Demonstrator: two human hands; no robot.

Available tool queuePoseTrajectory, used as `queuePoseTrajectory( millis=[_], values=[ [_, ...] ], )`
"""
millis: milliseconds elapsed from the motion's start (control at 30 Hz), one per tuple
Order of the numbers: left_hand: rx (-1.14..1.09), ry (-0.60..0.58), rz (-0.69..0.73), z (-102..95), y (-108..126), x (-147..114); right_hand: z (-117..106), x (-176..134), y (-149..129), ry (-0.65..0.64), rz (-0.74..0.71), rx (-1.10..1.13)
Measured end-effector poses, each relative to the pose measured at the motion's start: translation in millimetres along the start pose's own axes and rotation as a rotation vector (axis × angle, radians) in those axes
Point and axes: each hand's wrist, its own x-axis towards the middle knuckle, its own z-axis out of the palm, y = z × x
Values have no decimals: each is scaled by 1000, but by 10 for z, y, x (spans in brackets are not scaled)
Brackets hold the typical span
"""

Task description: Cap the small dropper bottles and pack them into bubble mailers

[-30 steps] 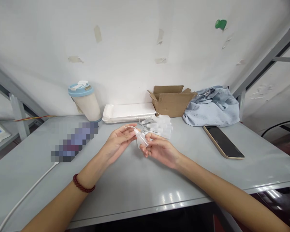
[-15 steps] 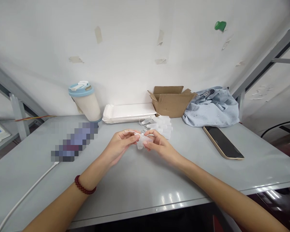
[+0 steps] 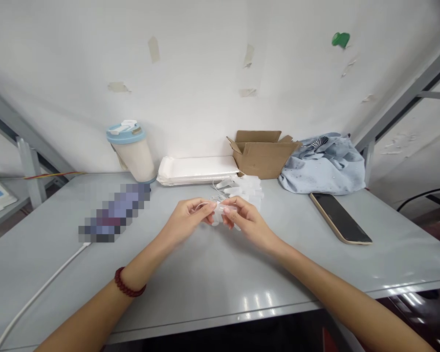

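Observation:
Above the middle of the table, my left hand [image 3: 188, 218] and my right hand [image 3: 250, 221] meet at their fingertips. Between them is a small translucent white plastic piece [image 3: 220, 211]; its exact kind cannot be made out. My left thumb and fingers pinch its left end, where a thin white cord passes over the fingers. The right thumb presses on the piece from the other side, with the fingers curled beneath it. Just behind the hands lies a pile of similar translucent white pieces [image 3: 250, 186] with thin cords, partly hidden by my fingers.
Along the wall stand a cup with a blue lid [image 3: 132, 154], a stack of white packets [image 3: 198, 168], an open cardboard box [image 3: 262, 159] and a bundled blue cloth [image 3: 322, 168]. A phone [image 3: 340, 217] lies right; a pixelated object [image 3: 117, 212] with a white cable [image 3: 44, 288] lies left.
My right thumb has moved up onto the plastic piece, which now lies more level between the fingers. My left hand keeps its pinch. The whole view has shifted slightly.

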Motion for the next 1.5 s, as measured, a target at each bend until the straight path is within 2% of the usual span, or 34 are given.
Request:
queuePoseTrajectory(
  millis=[100, 267, 500, 600, 700, 867, 1067, 1133, 1367, 1500],
  values=[
    [130, 7, 5, 13, 35, -7, -4, -5, -18, 34, -23, -46],
    [203, -18, 97, 30, 49, -33, -18, -11, -28, 15, -37, -39],
    [384, 36, 351, 50, 26, -79, -65, 24, -26, -11, 60, 111],
    [395, 40, 404, 56, 6, -81, -74, 33, -40, -15, 92, 132],
    [372, 29, 391, 55, -1, -75, -74, 23, -54, 5, 63, 92],
    [310, -58, 250, 46, 19, -70, -63, -15, -69, 16, 10, -37],
    [202, -94, 188, 42, 48, -70, -49, -22, -70, 117, -177, -347],
    [196, -96, 174, 42, 49, -69, -50, -17, -69, 119, -213, -386],
    [220, -88, 168, 46, 39, -79, -47, -30, -114, 111, -119, -306],
    [318, -79, 217, 72, 30, -98, -48, -44, -138, 106, -58, -244]
  ],
)
